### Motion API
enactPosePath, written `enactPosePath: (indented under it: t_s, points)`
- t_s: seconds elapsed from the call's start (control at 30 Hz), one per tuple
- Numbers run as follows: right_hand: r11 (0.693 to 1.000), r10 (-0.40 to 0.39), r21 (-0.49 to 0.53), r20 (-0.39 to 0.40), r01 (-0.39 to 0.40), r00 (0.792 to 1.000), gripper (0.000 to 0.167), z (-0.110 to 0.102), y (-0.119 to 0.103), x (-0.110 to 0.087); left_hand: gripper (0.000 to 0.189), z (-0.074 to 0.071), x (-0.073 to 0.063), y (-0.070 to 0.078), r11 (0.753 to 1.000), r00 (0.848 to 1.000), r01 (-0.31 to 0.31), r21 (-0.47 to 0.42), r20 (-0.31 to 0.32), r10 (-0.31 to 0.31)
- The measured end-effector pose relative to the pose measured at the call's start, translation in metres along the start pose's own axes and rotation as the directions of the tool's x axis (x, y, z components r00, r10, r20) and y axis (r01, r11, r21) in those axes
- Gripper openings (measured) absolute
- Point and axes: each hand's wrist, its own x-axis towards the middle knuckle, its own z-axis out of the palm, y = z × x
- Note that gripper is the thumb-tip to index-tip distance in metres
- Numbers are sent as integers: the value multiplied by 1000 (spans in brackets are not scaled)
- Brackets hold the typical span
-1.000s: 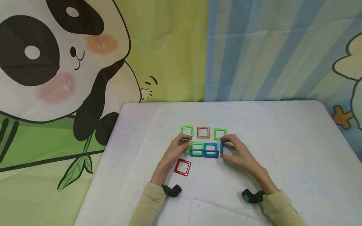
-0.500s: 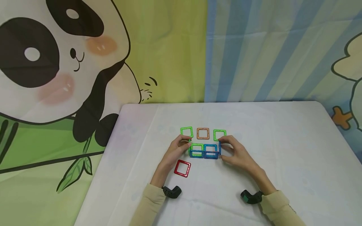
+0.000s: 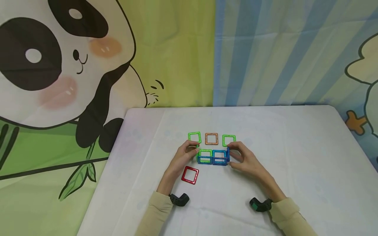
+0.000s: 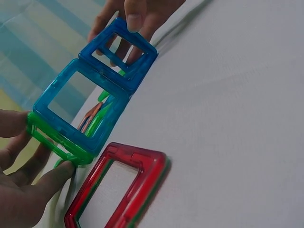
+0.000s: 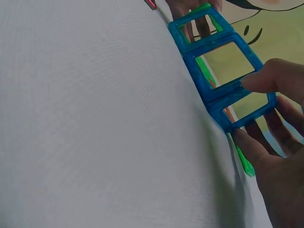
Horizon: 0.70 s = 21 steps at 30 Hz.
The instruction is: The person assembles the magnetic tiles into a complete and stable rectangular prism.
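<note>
My left hand (image 3: 182, 159) pinches a green magnetic tile (image 4: 83, 154) standing at the left end of a low row. Two blue magnetic tiles (image 4: 61, 121) stand side by side along the front. Behind them in the head view show a green tile (image 3: 205, 150) and another blue tile (image 3: 220, 151). At the right end, thumb and fingers of my right hand (image 3: 246, 160) hold an upright blue tile (image 5: 251, 117) by its edges, right at the end of the front pair. A red tile (image 3: 184, 173) lies flat nearer me, beside my left wrist.
Beyond the row, a green tile (image 3: 194, 133), an orange tile (image 3: 211, 134) and a second green tile (image 3: 228, 135) lie in a line. All sit on a white-covered table (image 3: 295, 157); a printed curtain (image 3: 183, 65) hangs behind its far edge.
The right hand has brought its blue tile leftward, from a small gap to right against the row's right end. The left hand stays at the green tile.
</note>
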Motion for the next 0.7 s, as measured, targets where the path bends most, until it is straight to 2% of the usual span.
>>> enactPosePath:
  t_s: [0.23,0.37,0.47,0.6,0.7]
  points:
    - [999,42,20,29,-43,999,80,0,-4,-1,36,2,-3,-2,1000,999,-31,-1,-22,31]
    - [997,63,-38,47,-61,997,88,1,-7,-1,42,1,-5,-3,998,997,-59,18,-49,60]
    - [994,79,-85,57,-74,995,88,2,-8,0,47,1,-8,-3,998,995,-47,44,-85,50]
    - [987,101,-134,77,-90,992,85,2,-10,0,48,4,-20,1,997,988,-7,75,-152,18]
    - [984,107,-154,88,-93,990,83,1,-9,-1,45,10,-33,7,995,982,-3,96,-186,21]
